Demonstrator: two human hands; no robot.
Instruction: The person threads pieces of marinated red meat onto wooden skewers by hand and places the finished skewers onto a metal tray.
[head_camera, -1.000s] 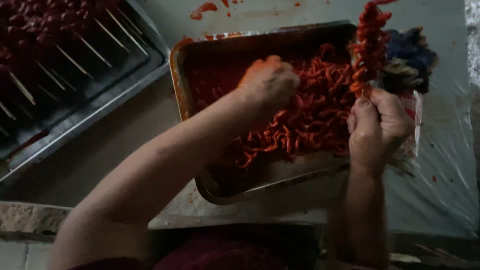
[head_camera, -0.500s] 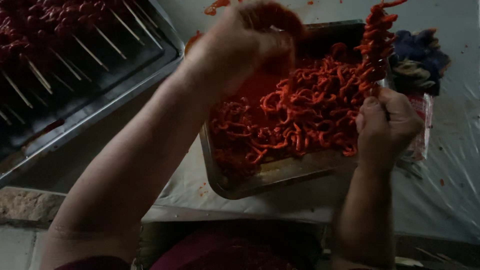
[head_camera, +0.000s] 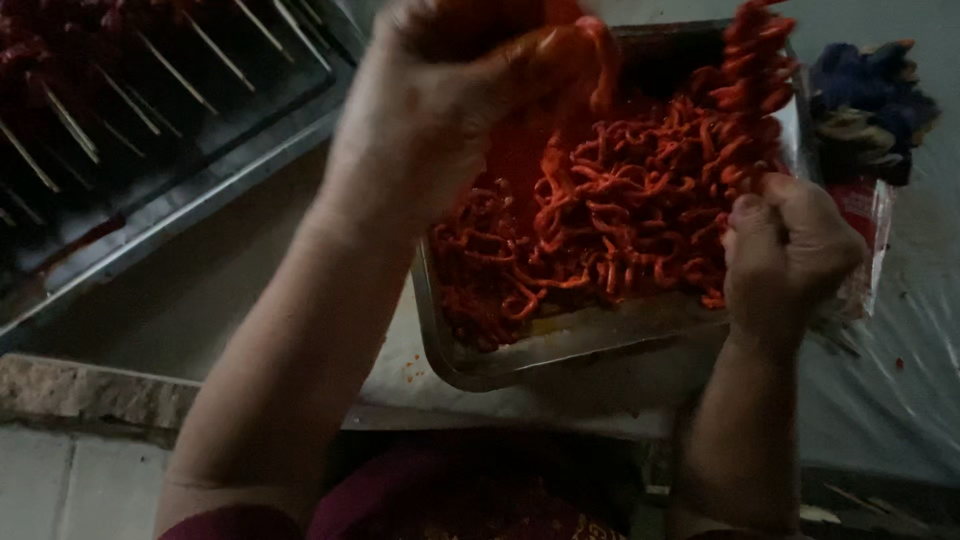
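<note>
A metal tray holds a heap of red marinated meat strips. My left hand is raised above the tray's left side, fingers closed on a long red strip that hangs down toward the heap. My right hand is at the tray's right edge, closed around the lower end of a skewer threaded with folded red strips; the skewer stands upright.
A larger metal tray at the upper left holds several loaded skewers with bare stick ends. A dark blue cloth lies right of the meat tray. Clear plastic sheeting covers the table. A stone ledge sits lower left.
My left hand rose from the meat heap, lifting a strip up and toward me. The view closed in on the tray. My right hand kept hold of the skewer.
</note>
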